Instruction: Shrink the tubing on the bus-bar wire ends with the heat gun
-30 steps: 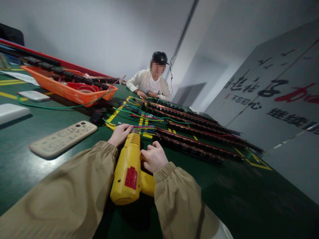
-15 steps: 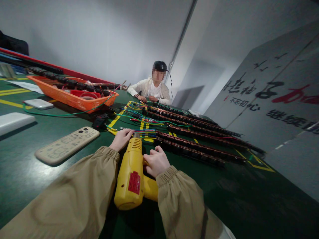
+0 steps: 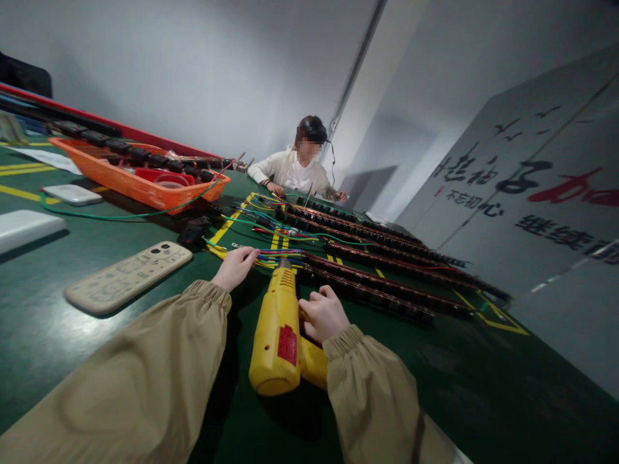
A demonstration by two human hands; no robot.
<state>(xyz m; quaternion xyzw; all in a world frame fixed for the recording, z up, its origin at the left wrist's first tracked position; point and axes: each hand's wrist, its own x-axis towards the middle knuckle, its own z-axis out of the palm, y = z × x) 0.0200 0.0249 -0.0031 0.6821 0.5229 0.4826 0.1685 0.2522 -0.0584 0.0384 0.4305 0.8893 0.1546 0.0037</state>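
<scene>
The right hand (image 3: 326,316) grips the heat gun (image 3: 275,335), probably rigid and hefty, by its handle (image 3: 314,363), the sensible hold, while the left hand's (image 3: 235,268) fingers pinch flexible-looking wires (image 3: 278,253)

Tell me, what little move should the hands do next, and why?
Perhaps ease the yellow heat gun slightly away from the left hand. The right hand holds it, the nozzle points toward the wires, and the left hand seems to pinch those wires close by. Hot air, if it's on, might reach that hand.
</scene>
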